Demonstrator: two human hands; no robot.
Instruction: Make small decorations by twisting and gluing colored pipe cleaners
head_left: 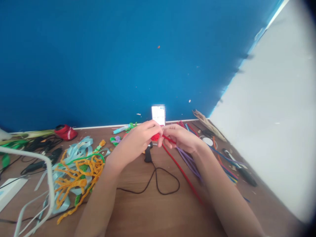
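Observation:
My left hand [142, 140] is closed around a small bundled red piece [155, 137], which looks like wound pipe cleaner. My right hand [184, 137] pinches a red pipe cleaner [181, 171] close to that bundle. Its long tail slants down to the right across the table, passing under my right forearm. Both hands meet over the back part of the table, fingertips nearly touching. Just below them lies a black tool with a cable [148, 154], partly hidden by my fingers. Directly behind my hands stands a lit phone [158, 115].
Orange pipe cleaners [81, 177] and pale blue ribbon [79, 148] tangle on the left. Purple pipe cleaners [189, 161] lie by my right arm. A dark-handled tool [243, 172] rests farther right. A white curved frame [50, 184] rises at the left. A blue wall [111, 65] closes off the back.

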